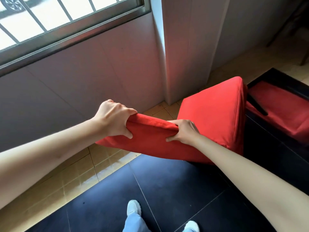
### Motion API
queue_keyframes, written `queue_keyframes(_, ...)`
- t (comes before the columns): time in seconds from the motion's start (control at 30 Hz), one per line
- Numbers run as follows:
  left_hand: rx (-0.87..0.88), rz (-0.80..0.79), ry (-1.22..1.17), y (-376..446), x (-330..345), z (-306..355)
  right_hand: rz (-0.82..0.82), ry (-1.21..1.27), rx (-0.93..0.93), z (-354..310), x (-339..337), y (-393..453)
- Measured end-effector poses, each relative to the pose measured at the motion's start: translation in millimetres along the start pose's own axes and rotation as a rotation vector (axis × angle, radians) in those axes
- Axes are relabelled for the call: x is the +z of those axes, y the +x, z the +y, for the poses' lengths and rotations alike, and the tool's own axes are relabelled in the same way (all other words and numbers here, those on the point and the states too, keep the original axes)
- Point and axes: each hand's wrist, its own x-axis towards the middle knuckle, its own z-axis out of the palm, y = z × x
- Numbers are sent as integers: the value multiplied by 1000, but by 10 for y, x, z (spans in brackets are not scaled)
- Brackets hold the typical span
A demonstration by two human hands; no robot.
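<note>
The red cushion (209,124) looks soft, bulky, probably light; its near edge gets squished by the left hand (115,118) and right hand (183,131), fingers clamped on it.

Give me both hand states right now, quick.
Left hand: closed, gripping the near edge of the red cushion.
Right hand: closed, gripping the same edge of the cushion, beside the left.
</note>
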Motion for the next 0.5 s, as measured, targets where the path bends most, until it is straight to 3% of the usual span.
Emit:
queue_keyframes(0.2,-8,82,-30,3,-259,298,35,75,16,158,-219,-227)
queue_keyframes(0.3,-58,155,-153,-36,-341,450,59,103,20,264,-314,-333)
queue_keyframes(0.5,-183,272,-949,-355,-315,595,93,128,36,432,-419,-538)
